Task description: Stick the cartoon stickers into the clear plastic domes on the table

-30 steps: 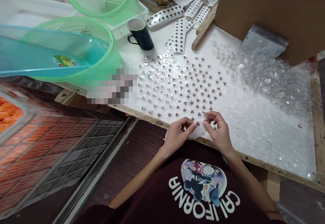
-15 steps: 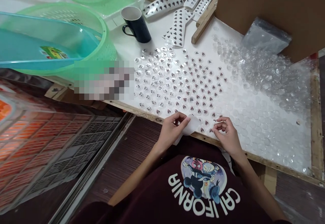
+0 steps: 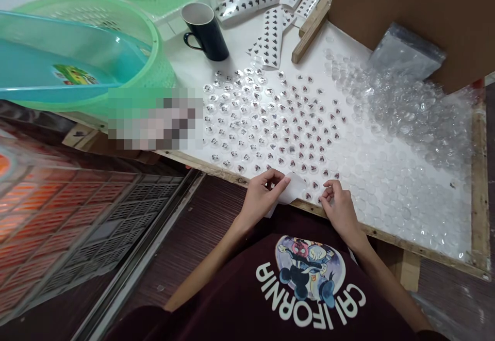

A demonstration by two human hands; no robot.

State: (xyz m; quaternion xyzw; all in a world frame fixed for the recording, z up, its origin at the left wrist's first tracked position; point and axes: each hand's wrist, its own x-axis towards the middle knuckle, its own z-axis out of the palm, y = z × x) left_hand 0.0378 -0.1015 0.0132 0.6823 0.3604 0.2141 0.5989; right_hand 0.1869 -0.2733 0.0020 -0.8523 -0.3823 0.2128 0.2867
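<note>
My left hand (image 3: 260, 196) pinches a pale, curled sticker sheet (image 3: 292, 188) between thumb and fingertips at the table's front edge. Just to its right, my right hand (image 3: 340, 208) has its thumb and fingers drawn together low over the table. Whatever sits between those fingertips is too small to make out. Many clear round discs bearing small dark printed stickers (image 3: 293, 164) are spread in front of both hands. Plain clear discs (image 3: 386, 178) lie flat to the right of my right hand.
Behind the plain discs is a heap of loose clear discs (image 3: 421, 116) with a plastic packet (image 3: 408, 52). A dark mug (image 3: 211, 34) stands at the back, near printed sticker strips (image 3: 271, 36) and a wooden bar (image 3: 311, 36). Green baskets (image 3: 160, 67) are left; a crate (image 3: 88, 217) is below.
My right hand has moved slightly left and its fingers have drawn closer together. A stickered disc now shows beyond its fingers. My left hand keeps hold of the sheet in about the same place.
</note>
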